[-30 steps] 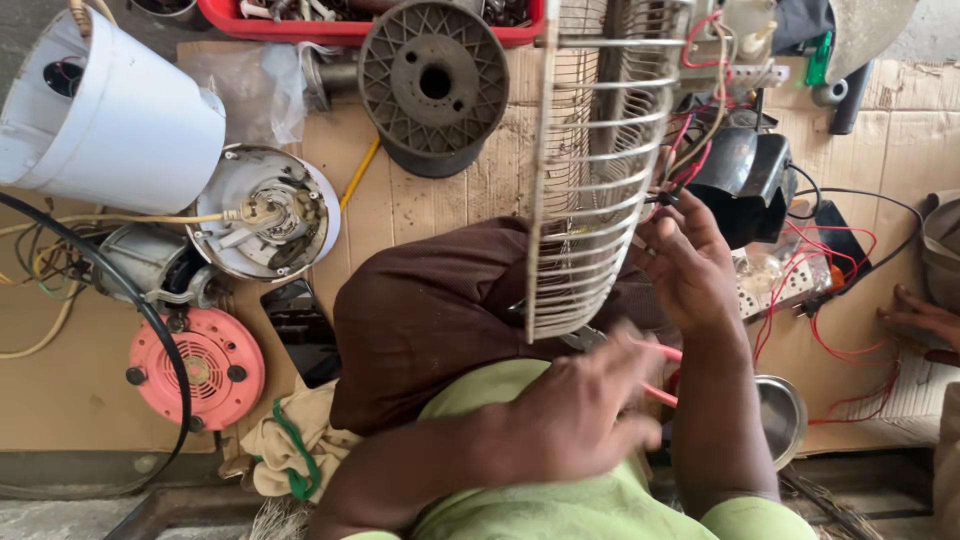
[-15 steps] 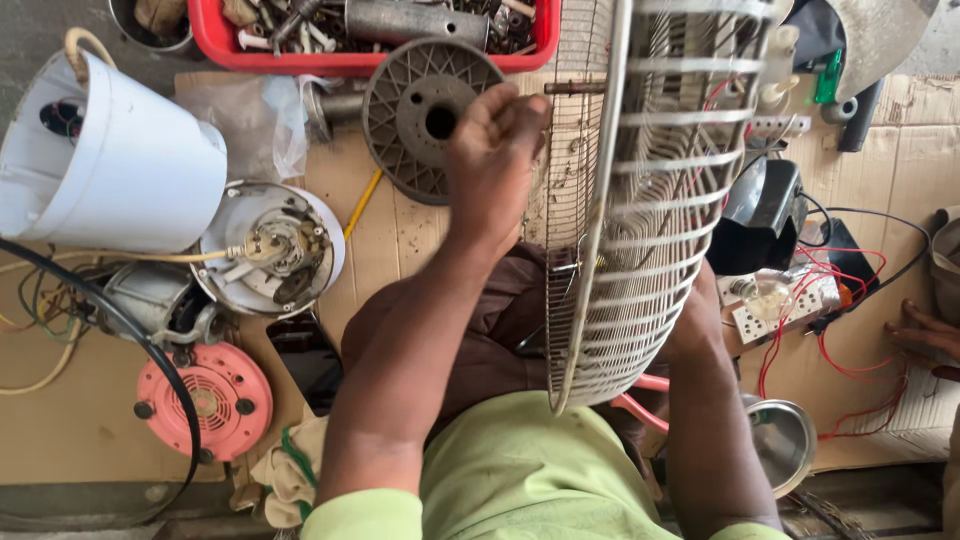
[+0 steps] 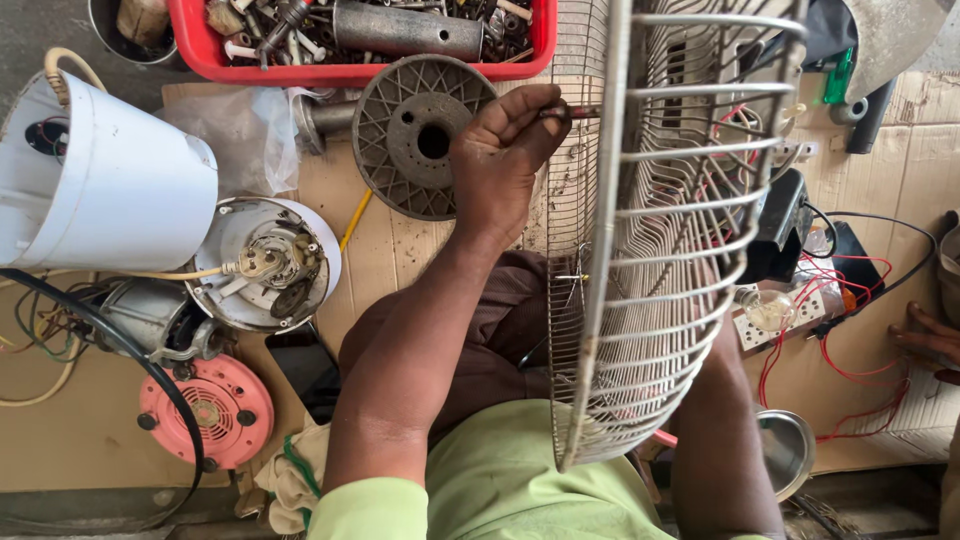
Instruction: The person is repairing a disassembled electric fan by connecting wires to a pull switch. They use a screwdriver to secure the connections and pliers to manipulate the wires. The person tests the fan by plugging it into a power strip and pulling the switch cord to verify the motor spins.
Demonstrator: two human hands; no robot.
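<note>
Fan guard (image 3: 660,240), wire, upright at 3 o'clock: my left hand (image 3: 500,150) fingers (image 3: 535,105) pinching a thin tool (image 3: 575,112) against it; right hand hidden, fingers' state unknowable.

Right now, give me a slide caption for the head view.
Left hand pinches a thin tool against a round wire fan guard, beside a grey ribbed plastic disc.

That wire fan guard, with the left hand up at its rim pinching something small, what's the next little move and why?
Probably a small twist or push of the thin tool pinched in the left hand, whose tip already meets the rim of the wire fan guard. The guard stands on edge over the lap. The right hand is hidden behind the mesh, so how well it steadies the guard cannot be told.
</note>
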